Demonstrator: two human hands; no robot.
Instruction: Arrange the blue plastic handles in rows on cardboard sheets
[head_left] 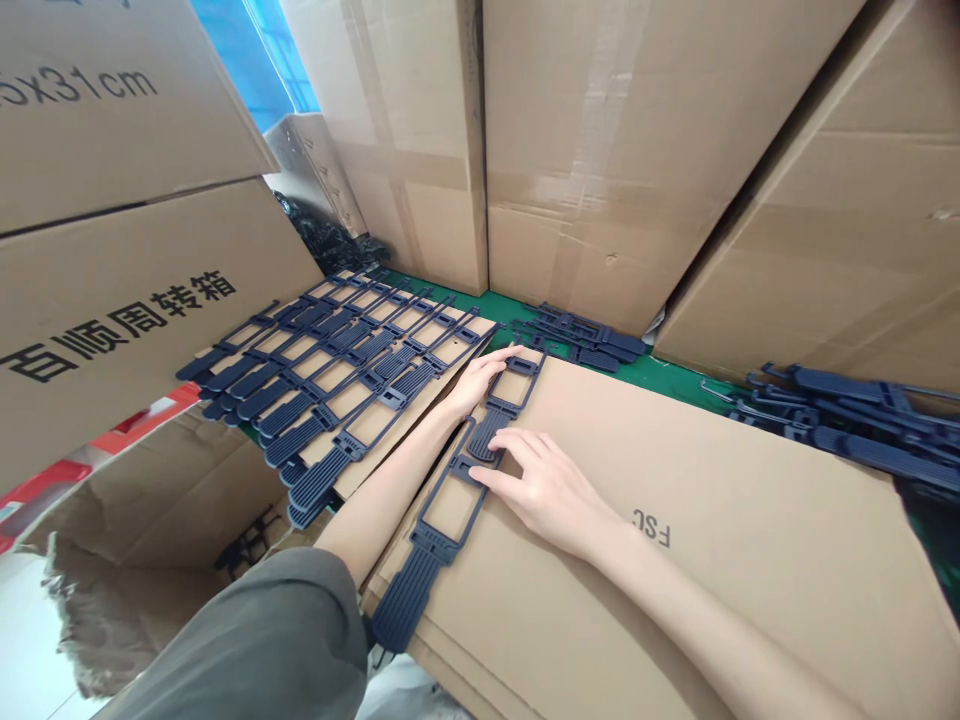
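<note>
Two dark blue plastic pieces, each with an open rectangular frame and a ribbed paddle end, lie end to end along the left edge of a flat cardboard sheet. At the far end, my left hand rests with stretched fingers on the frame of the upper piece. My right hand lies with fingers and thumb apart where the two pieces meet. Its fingertips touch the upper piece's ribbed paddle, and the thumb touches the slotted end of the lower piece. Neither hand lifts anything.
Left of the sheet, a second cardboard sheet carries overlapping rows of similar pieces. Loose piles lie on the green surface behind, with another pile at right. Large cartons wall the back; an open carton stands lower left.
</note>
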